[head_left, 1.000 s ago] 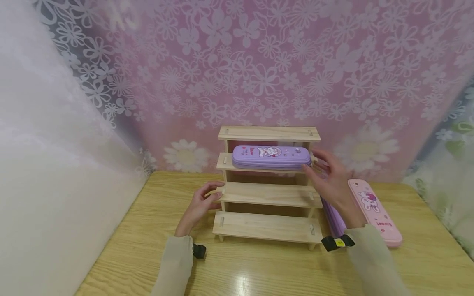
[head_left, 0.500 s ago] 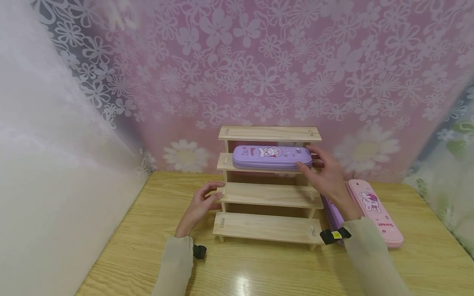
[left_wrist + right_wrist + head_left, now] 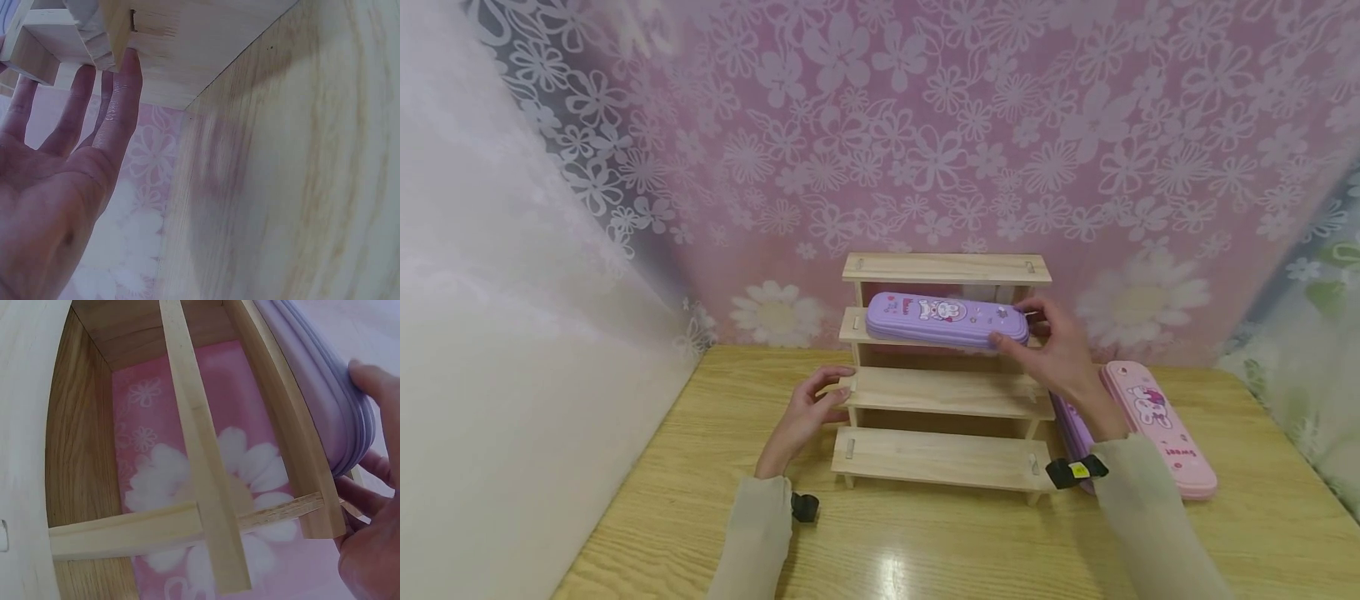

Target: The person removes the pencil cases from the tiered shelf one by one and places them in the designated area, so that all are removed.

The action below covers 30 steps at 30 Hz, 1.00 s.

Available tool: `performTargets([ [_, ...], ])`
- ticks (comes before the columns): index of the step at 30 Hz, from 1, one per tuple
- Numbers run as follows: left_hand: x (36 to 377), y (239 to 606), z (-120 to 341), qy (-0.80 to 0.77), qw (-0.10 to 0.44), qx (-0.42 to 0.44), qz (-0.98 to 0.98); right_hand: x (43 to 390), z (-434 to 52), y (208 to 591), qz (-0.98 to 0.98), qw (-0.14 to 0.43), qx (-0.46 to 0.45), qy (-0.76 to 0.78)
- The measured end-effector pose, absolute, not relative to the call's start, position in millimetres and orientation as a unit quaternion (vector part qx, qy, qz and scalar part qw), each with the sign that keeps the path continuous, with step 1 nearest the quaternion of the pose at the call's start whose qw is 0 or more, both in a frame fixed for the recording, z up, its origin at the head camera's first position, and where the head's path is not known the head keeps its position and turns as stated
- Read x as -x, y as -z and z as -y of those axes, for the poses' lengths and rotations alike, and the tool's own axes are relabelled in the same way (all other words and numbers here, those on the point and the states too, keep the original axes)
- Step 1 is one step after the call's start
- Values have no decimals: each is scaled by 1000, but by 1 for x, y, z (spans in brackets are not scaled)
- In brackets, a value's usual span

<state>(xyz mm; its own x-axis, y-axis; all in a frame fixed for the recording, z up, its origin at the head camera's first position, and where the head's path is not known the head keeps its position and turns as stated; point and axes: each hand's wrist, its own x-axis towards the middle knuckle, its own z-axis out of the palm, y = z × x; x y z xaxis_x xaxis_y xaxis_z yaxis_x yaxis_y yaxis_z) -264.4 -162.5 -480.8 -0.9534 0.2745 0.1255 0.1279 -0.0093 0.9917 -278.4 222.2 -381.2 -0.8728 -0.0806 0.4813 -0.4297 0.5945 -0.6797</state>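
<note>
A purple pencil case (image 3: 946, 319) with a cartoon print lies slightly askew on the second tier from the top of a stepped wooden shelf (image 3: 943, 457). My right hand (image 3: 1045, 337) grips the case's right end, thumb in front and fingers behind. In the right wrist view the thumb (image 3: 378, 387) presses on the purple case (image 3: 312, 381) above the shelf's slats (image 3: 200, 456). My left hand (image 3: 812, 408) rests against the shelf's left side at the third tier. In the left wrist view its straight fingers (image 3: 119, 100) touch the wooden edge (image 3: 187, 56).
A pink pencil case (image 3: 1157, 429) lies on the wooden table (image 3: 925, 550) to the right of the shelf. Another purple case (image 3: 1072, 433) lies beside it, partly hidden under my right forearm. A flowered pink curtain hangs behind, and a white wall stands at the left.
My right hand has gone from open beside the purple case to gripping its right end. The case has shifted a little left and sits tilted. The left hand has not moved.
</note>
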Motion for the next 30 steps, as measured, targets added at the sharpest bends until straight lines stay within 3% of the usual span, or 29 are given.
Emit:
performTargets([
  [5,266,481,163,-697,52,-144,-701,274,-222,378,874,164,-146,-434],
  [15,263,479,162,-694,50,-138,-705,269,-219,377,869,135,-185,-439],
  [30,261,477,160,-687,47,-131,-713,267,-216,393,866,288,-265,-312],
])
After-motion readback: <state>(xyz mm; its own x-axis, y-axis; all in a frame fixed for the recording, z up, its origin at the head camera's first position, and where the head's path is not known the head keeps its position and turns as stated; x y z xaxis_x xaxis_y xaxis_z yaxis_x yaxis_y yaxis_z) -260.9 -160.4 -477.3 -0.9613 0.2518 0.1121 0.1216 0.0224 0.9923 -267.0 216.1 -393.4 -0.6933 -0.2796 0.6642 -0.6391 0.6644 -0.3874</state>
